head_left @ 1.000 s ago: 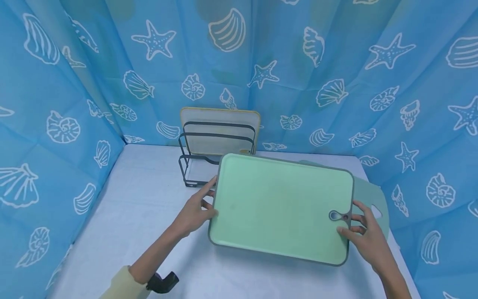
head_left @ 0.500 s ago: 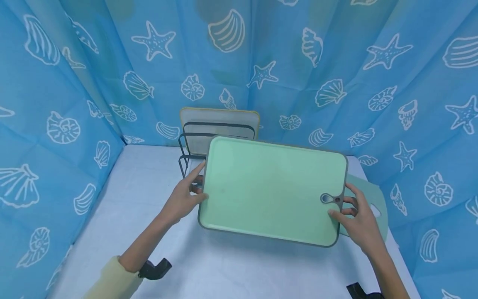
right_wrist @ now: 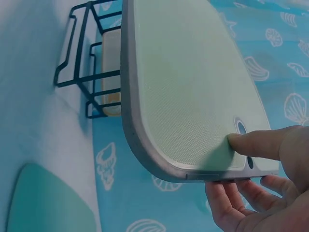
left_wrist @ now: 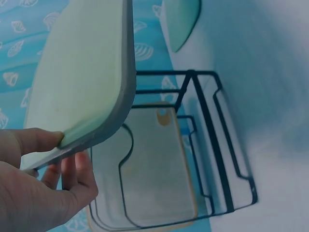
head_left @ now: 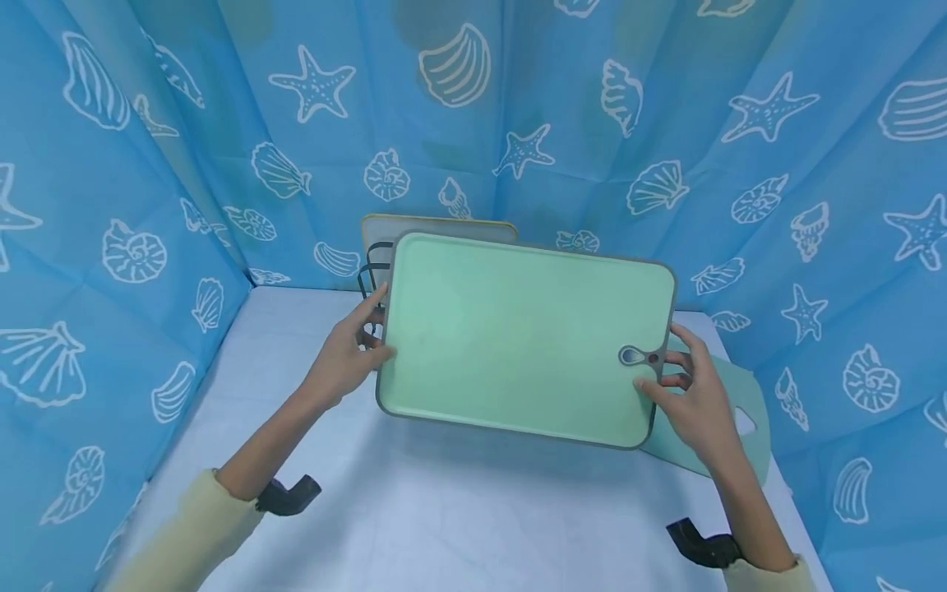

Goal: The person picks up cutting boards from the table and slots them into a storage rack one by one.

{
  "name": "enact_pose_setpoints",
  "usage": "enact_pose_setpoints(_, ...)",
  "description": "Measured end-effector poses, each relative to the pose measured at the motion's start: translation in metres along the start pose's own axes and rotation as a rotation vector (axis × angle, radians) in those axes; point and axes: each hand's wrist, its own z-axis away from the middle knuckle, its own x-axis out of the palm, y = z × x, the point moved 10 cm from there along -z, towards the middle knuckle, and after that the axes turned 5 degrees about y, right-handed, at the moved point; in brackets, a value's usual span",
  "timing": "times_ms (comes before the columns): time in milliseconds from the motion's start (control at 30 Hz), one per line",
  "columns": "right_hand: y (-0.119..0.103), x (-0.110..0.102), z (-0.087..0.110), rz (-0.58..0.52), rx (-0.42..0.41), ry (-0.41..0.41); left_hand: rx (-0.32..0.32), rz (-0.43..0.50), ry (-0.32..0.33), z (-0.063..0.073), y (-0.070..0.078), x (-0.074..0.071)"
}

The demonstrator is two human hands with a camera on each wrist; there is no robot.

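A large light-green cutting board [head_left: 518, 337] with a grey rim is held up above the table, tilted, its face toward the head camera. My left hand [head_left: 344, 358] pinches its left short edge, thumb on the front face and fingers behind, as the left wrist view shows too. At the opposite edge my right hand [head_left: 695, 399] grips beside the grey-rimmed hole, thumb in front. Behind the board stands a black wire rack [left_wrist: 219, 145], mostly hidden in the head view. A pale board with a yellow edge [left_wrist: 149, 164] stands upright in that rack.
On the right of the white-covered table [head_left: 473, 510] lies a teal-green cutting board [head_left: 728, 411] with a handle hole, partly covered by the held board. A blue curtain with white shells [head_left: 562, 107] encloses the back and sides.
Both hands have raised the light-green board and carried it away from me and to the left. It now hides most of the rack in the head view.
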Motion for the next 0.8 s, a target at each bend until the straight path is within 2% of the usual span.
enact_pose_setpoints(400, -0.024, 0.007, -0.029, -0.054, -0.025, 0.021, 0.045, 0.017, 0.037, -0.023, 0.009, -0.027)
enact_pose_setpoints(633, -0.038, 0.007, -0.046, -0.062, -0.035, 0.029, 0.022, 0.023, 0.043, -0.037, 0.013, -0.04)
enact_pose_setpoints(800, -0.047, 0.011, -0.061, -0.074, -0.059, 0.031, 0.039, 0.039, 0.048, -0.049, 0.016, -0.048)
